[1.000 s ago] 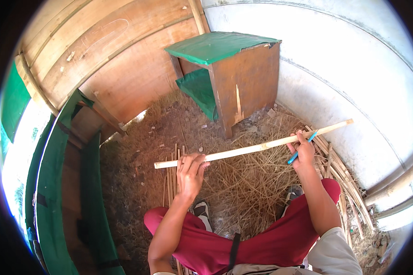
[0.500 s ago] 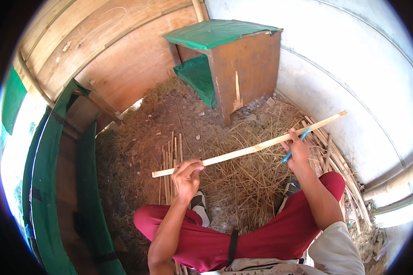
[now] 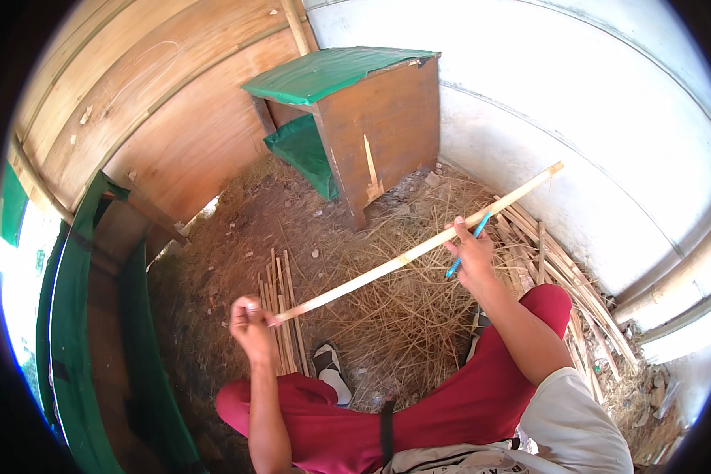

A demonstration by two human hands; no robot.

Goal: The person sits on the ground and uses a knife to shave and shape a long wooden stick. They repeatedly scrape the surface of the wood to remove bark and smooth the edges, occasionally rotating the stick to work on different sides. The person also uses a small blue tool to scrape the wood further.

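A long, pale bamboo strip (image 3: 403,259) slants across in front of me, its right end higher up and farther away. My right hand (image 3: 474,251) grips it right of the middle and also keeps a slim blue pen (image 3: 470,243) between its fingers, crossing the strip. At the strip's near left end is my left hand (image 3: 253,328), its fingers closed and pinching the tip, partly blurred. Beneath the strip, a loose heap of thin bamboo shavings (image 3: 411,308) covers the ground between my feet.
Several cut bamboo strips (image 3: 286,288) lie beside my left foot. More long strips (image 3: 581,292) are piled along the white wall (image 3: 561,110) at right. Ahead stands a brown wooden cabinet (image 3: 395,118) with green covering; a green-covered bench (image 3: 75,340) runs along the left.
My left hand has slid left and down to the strip's end, which stuck out beyond it before. The strip is now more steeply slanted; my right hand has shifted left in view.
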